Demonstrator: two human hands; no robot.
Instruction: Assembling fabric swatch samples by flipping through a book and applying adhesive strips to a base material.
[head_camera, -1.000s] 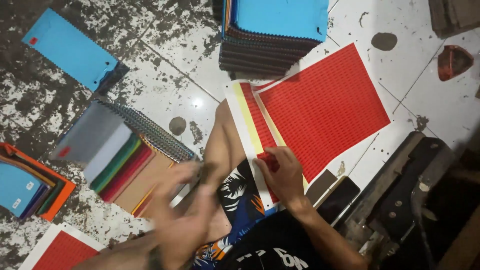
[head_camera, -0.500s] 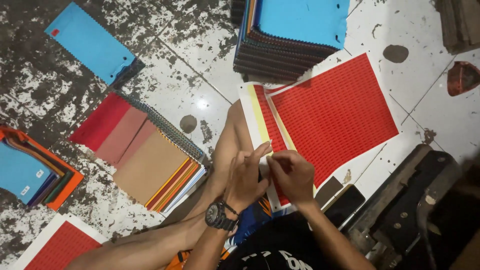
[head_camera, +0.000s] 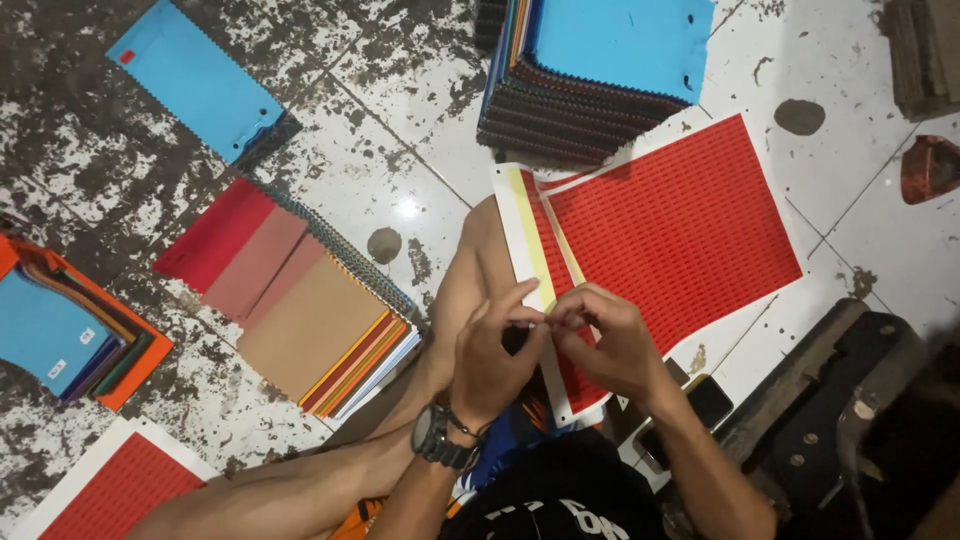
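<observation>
My left hand (head_camera: 490, 360), with a dark wristwatch, and my right hand (head_camera: 612, 345) meet fingertip to fingertip above my bent knee (head_camera: 478, 262). Both pinch a small sticker (head_camera: 545, 321), too tiny to make out clearly. Directly under the hands lies a narrow backing sheet (head_camera: 528, 230) with a yellow band and red labels. Beside it, a large red sticker sheet (head_camera: 680, 230) on white backing lies flat on the tiled floor, reaching up and to the right.
A thick stack of fabric swatches (head_camera: 600, 70) with a blue top sits behind the red sheet. A fanned swatch book (head_camera: 290, 290), a blue swatch pile (head_camera: 195, 80), an orange-edged stack (head_camera: 60, 330) and another red sheet (head_camera: 110, 490) lie left. A phone (head_camera: 710, 400) and dark metal frame (head_camera: 850, 400) are right.
My left hand swung in from the lower left and joined my right hand over the narrow sheet. The fingertips of both hands now pinch together; the camera view has shifted slightly.
</observation>
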